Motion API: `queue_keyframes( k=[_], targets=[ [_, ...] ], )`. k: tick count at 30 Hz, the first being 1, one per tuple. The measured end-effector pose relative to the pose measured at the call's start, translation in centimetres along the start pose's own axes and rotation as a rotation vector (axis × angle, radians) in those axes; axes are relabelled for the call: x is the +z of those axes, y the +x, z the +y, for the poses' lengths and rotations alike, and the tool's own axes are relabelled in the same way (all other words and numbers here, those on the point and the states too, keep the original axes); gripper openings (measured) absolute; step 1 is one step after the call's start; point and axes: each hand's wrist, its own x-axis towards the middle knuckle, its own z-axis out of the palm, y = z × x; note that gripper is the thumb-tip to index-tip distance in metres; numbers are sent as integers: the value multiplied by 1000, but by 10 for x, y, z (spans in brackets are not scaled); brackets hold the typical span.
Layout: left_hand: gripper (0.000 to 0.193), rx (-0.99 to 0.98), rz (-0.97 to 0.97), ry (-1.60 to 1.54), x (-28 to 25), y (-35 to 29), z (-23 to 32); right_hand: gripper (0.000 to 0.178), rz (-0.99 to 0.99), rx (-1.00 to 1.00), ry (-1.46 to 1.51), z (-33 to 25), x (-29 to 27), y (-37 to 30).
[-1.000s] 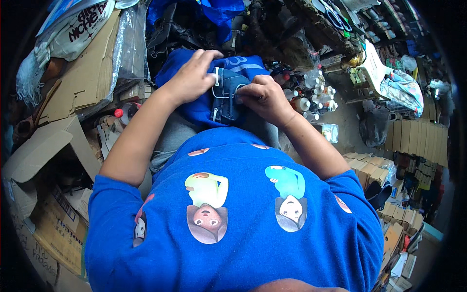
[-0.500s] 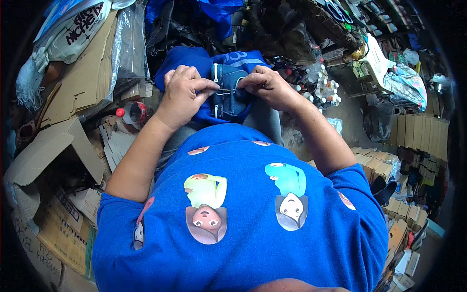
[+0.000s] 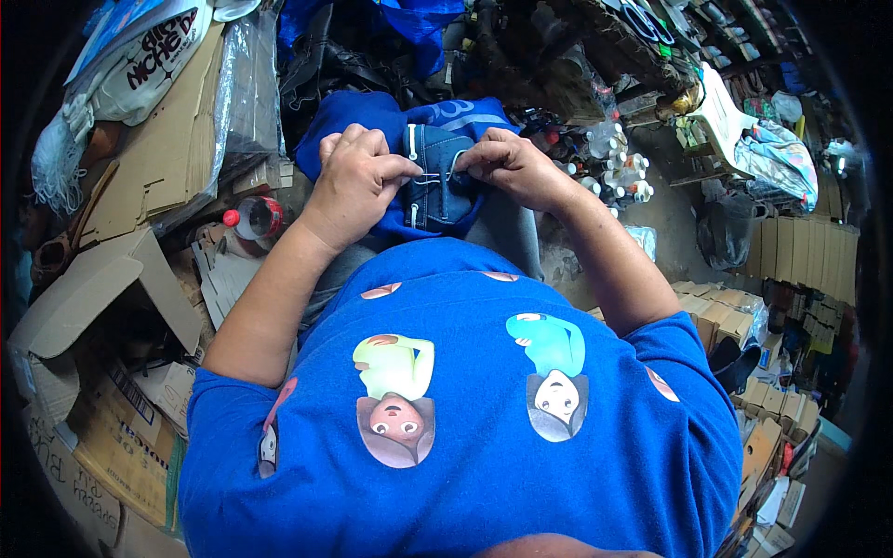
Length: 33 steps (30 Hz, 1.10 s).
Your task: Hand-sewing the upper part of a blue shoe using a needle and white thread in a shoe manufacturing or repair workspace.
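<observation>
On my lap, over blue cloth [image 3: 344,113], lies a dark blue stitched shoe upper [image 3: 437,205] with white lace threaded along its sides. My left hand [image 3: 358,177] is closed in a pinch at the upper's left edge. From its fingertips a thin white lace [image 3: 432,176] stretches rightward across the upper in two close strands. My right hand [image 3: 512,167] pinches at the right side of the upper, where a white loop of lace curves beside the fingertips. What lies inside the fingers is partly hidden.
Left of me are a plastic bottle with a red cap [image 3: 249,219], an open cardboard box [image 3: 84,288] and flattened cardboard [image 3: 153,172]. Several white-capped bottles [image 3: 619,172] stand to the right, near a white plastic chair [image 3: 721,107]. Stacked cardboard pieces [image 3: 800,256] sit farther right.
The thin yellowish pointed thing at my left fingertips no longer shows; white lace strands now show there. Both hands have stayed in nearly the same place.
</observation>
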Motion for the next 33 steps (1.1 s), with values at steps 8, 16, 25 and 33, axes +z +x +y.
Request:
queue_keyframes(
  k=[8, 16, 25, 33],
  targets=[
    [25, 31, 8, -85, 7, -7, -6, 23, 7, 38, 71, 3, 2, -3],
    [29, -94, -69, -158, 10, -14, -17, 26, -5, 50, 114, 4, 2, -1],
    [13, -204, -41, -270, 25, -2, -11, 26, -20, 95, 235, 5, 6, 6],
    [19, -290, -32, -216, 27, 1, 5, 21, 34, 263, 452, -2, 21, 15]
  ],
)
